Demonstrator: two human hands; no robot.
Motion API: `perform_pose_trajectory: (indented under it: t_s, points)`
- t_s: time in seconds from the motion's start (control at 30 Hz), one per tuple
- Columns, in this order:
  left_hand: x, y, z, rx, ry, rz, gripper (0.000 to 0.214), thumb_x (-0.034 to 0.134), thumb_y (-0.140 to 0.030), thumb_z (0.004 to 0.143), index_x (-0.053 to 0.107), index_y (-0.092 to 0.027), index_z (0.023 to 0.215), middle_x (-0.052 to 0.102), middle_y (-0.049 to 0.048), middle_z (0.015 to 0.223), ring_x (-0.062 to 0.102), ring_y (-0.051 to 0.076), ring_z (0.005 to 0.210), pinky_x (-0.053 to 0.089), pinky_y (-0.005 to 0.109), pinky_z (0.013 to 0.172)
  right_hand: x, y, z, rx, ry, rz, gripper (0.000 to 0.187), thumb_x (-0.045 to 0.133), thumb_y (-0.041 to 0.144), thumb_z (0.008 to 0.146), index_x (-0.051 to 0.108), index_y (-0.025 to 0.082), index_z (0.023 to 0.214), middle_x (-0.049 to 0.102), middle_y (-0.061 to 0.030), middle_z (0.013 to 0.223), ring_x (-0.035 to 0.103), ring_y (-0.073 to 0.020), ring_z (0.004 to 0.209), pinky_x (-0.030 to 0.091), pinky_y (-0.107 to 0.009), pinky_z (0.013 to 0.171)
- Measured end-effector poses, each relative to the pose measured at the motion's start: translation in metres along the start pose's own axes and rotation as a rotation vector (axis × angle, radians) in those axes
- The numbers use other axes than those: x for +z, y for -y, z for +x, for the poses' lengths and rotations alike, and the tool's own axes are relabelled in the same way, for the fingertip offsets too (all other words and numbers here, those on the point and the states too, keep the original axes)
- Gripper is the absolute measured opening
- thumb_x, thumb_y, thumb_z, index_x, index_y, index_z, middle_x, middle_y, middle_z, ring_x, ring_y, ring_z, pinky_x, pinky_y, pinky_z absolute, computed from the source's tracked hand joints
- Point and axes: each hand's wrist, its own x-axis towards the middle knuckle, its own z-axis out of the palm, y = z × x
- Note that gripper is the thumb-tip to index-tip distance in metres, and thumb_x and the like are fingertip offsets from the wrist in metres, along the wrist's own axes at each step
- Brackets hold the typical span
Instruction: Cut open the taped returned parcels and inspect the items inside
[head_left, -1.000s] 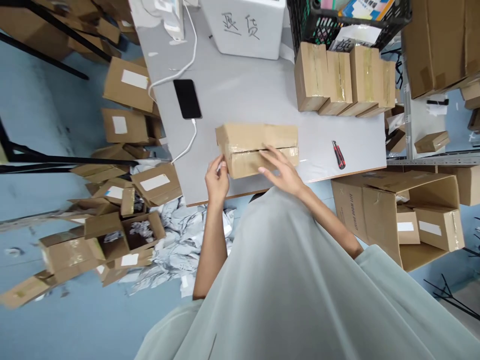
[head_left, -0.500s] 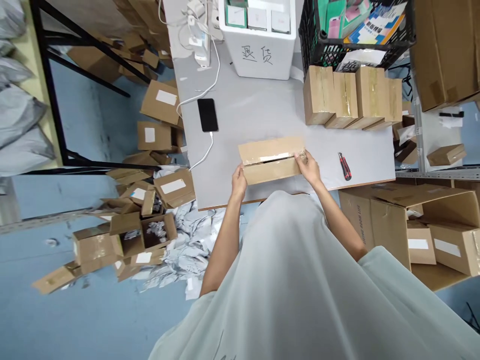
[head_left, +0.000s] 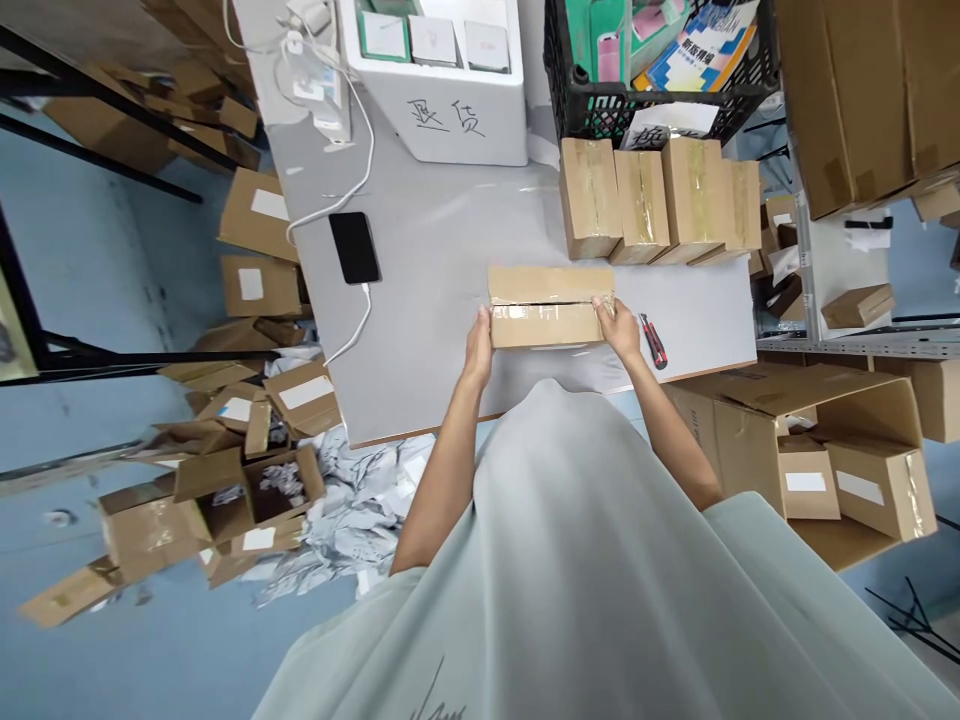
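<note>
A long brown cardboard box [head_left: 551, 325] is held between my two hands near the front edge of the grey table [head_left: 442, 240]. Its top shows a dark slit along the middle seam, with shiny tape beside it. My left hand [head_left: 480, 345] grips the box's left end. On the right end, my right hand [head_left: 617, 328] is closed, its thumb on top near the seam. Just right of that hand lies a red and black utility knife [head_left: 653, 341].
Several taped cartons [head_left: 641, 200] stand in a row before a black crate [head_left: 667, 105]. A white bin [head_left: 465, 110] sits at the back, with a phone [head_left: 355, 248] and cable to its left. A large open carton [head_left: 739, 440] is at right; boxes and crumpled paper [head_left: 352, 510] lie on the left floor.
The camera view has turned toward the right, so the table's things appear further left. Between my hands the box has levelled out, and its top slit looks narrower.
</note>
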Motion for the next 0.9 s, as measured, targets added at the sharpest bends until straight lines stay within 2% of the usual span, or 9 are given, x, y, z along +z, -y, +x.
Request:
perform_pose_trajectory:
  t_s: [0.13, 0.27, 0.37, 0.5, 0.6, 0.73, 0.8, 0.9]
  points:
    - [0.004, -0.012, -0.002, 0.057, -0.144, 0.121, 0.069, 0.078, -0.076, 0.095, 0.077, -0.018, 0.133, 0.08, 0.0144, 0.139, 0.072, 0.032, 0.133, 0.058, 0.042, 0.117, 0.002, 0.002, 0.017, -0.036, 0.08, 0.028, 0.087, 0.053, 0.099, 0.094, 0.078, 0.022, 0.127, 0.083, -0.0222, 0.133, 0.076, -0.0425, 0.13, 0.054, -0.058, 0.119]
    - [0.003, -0.011, -0.011, 0.083, -0.203, 0.178, 0.068, 0.078, -0.073, 0.095, 0.077, -0.018, 0.133, 0.079, 0.0154, 0.14, 0.072, 0.033, 0.133, 0.057, 0.046, 0.119, 0.003, -0.004, 0.016, -0.055, 0.156, 0.08, 0.085, 0.057, 0.097, 0.093, 0.077, 0.023, 0.13, 0.083, -0.0178, 0.134, 0.076, -0.038, 0.128, 0.056, -0.054, 0.119]
    - [-0.003, -0.009, -0.019, 0.053, -0.158, 0.16, 0.069, 0.079, -0.073, 0.094, 0.076, -0.018, 0.135, 0.077, 0.017, 0.147, 0.07, 0.035, 0.138, 0.056, 0.049, 0.121, 0.006, -0.013, 0.009, -0.069, 0.187, 0.157, 0.084, 0.058, 0.093, 0.094, 0.074, 0.023, 0.137, 0.081, -0.0165, 0.14, 0.073, -0.0363, 0.133, 0.054, -0.054, 0.122]
    - [-0.016, -0.013, -0.031, -0.04, -0.028, 0.11, 0.077, 0.088, -0.07, 0.088, 0.071, -0.021, 0.145, 0.072, 0.0181, 0.156, 0.069, 0.035, 0.142, 0.057, 0.049, 0.121, 0.009, -0.025, -0.004, -0.096, 0.198, 0.245, 0.087, 0.06, 0.093, 0.092, 0.071, 0.021, 0.142, 0.076, -0.0188, 0.148, 0.068, -0.0367, 0.141, 0.051, -0.054, 0.126]
    - [-0.025, -0.016, -0.043, -0.088, 0.047, 0.109, 0.082, 0.09, -0.07, 0.086, 0.069, -0.023, 0.15, 0.068, 0.0167, 0.161, 0.068, 0.035, 0.144, 0.057, 0.048, 0.121, 0.007, -0.034, -0.021, -0.054, 0.252, 0.345, 0.095, 0.071, 0.091, 0.087, 0.064, 0.021, 0.15, 0.07, -0.0213, 0.156, 0.07, -0.0355, 0.14, 0.056, -0.053, 0.123]
    - [-0.033, -0.011, -0.065, -0.083, 0.053, 0.182, 0.081, 0.088, -0.074, 0.084, 0.073, -0.022, 0.144, 0.072, 0.0158, 0.156, 0.07, 0.035, 0.138, 0.059, 0.046, 0.117, -0.008, -0.049, -0.043, -0.011, 0.35, 0.463, 0.103, 0.089, 0.085, 0.076, 0.057, 0.028, 0.155, 0.059, -0.019, 0.169, 0.066, -0.0343, 0.147, 0.058, -0.054, 0.122]
    - [-0.035, -0.004, -0.077, -0.087, 0.046, 0.202, 0.081, 0.089, -0.076, 0.082, 0.075, -0.021, 0.14, 0.076, 0.0163, 0.149, 0.073, 0.036, 0.133, 0.06, 0.048, 0.115, -0.02, -0.058, -0.046, 0.032, 0.429, 0.506, 0.092, 0.082, 0.089, 0.081, 0.062, 0.03, 0.149, 0.061, -0.0163, 0.168, 0.066, -0.0327, 0.147, 0.058, -0.055, 0.123]
    - [-0.036, 0.008, -0.096, -0.096, 0.041, 0.209, 0.08, 0.09, -0.077, 0.079, 0.076, -0.021, 0.134, 0.079, 0.0166, 0.141, 0.073, 0.038, 0.133, 0.06, 0.05, 0.116, -0.032, -0.068, -0.032, 0.134, 0.511, 0.515, 0.08, 0.051, 0.094, 0.099, 0.071, 0.028, 0.14, 0.07, -0.0154, 0.158, 0.071, -0.03, 0.142, 0.057, -0.054, 0.124]
